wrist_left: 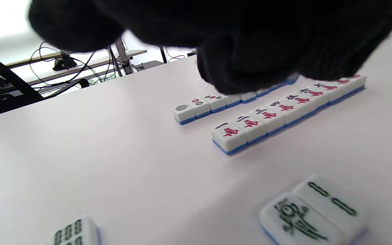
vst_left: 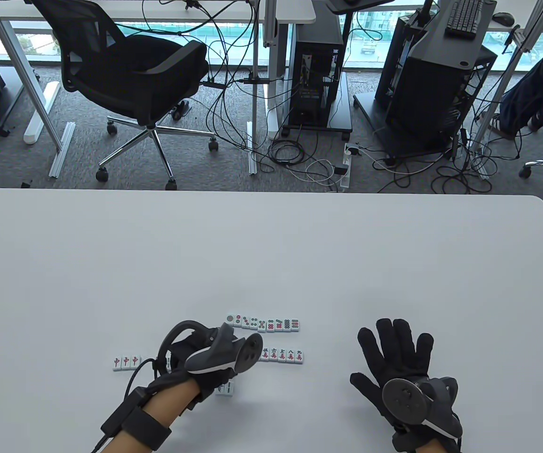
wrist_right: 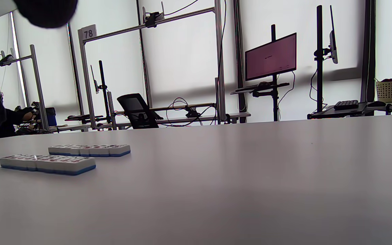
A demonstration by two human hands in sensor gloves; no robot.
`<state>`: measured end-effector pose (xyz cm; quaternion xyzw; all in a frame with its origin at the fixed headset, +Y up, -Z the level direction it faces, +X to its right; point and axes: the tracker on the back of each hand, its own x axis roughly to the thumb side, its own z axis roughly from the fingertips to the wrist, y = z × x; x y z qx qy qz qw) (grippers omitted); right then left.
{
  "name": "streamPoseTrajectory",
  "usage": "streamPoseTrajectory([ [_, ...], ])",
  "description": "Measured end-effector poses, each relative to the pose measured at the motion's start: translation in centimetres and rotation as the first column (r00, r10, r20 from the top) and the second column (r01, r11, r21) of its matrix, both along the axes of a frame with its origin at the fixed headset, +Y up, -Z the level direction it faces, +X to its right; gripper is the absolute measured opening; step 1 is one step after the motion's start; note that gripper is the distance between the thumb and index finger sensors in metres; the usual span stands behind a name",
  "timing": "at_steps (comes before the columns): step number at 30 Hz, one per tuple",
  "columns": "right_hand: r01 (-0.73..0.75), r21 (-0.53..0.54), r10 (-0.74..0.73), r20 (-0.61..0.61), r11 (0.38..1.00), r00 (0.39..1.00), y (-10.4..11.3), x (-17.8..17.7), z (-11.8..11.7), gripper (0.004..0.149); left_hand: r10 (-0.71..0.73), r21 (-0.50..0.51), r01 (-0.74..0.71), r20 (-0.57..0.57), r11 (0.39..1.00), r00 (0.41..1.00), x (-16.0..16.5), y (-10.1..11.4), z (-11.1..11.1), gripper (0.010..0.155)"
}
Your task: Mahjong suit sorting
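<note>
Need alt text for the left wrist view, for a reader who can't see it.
Two neat rows of mahjong tiles, a circle-suit row behind a character-suit row, lie on a white table under the gloved left hand. Blurred bamboo tiles lie nearer the camera.

Smooth matt pale-grey worktop (vst_left: 271, 245). Glossy white plastic mahjong tiles with blue backs (wrist_left: 267, 120). Black knit cloth gloves on hands (vst_left: 396, 349); matt grey plastic trackers (vst_left: 224, 356).

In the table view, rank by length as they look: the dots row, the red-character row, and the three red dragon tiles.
1. Dots row, longest.
2. Red-character row: unsure, since the left hand covers its left part.
3. Three red dragon tiles, shortest.
</note>
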<state>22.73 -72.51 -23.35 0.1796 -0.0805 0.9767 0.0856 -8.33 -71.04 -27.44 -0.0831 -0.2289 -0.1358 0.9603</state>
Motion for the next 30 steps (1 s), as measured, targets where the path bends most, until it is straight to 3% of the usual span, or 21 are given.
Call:
streamPoseTrajectory([
  [8,0.005,0.002,-0.005,-0.007,1.0,1.0,0.0,-0.1,0.0,0.079,-0.182,0.01,0.182,0.122,0.983,0.976,3.2,-3.1,2.0,0.063],
  [17,0.005,0.002,-0.005,-0.007,1.0,1.0,0.0,-0.1,0.0,0.079,-0.255,-0.023,0.26,0.126,0.965,0.959,3.0,-4.7,1.7,0.063],
  [24,0.005,0.002,-0.005,-0.007,1.0,1.0,-0.1,-0.1,0.1,0.079,-0.244,-0.013,0.246,0.094,0.969,0.965,0.9,-2.7,1.8,0.067],
  [30,0.003,0.0,-0.003,-0.001,1.0,1.0,-0.1,-0.1,0.0,0.079,-0.237,0.066,0.241,-0.073,0.968,0.969,-5.0,1.1,1.2,0.064],
])
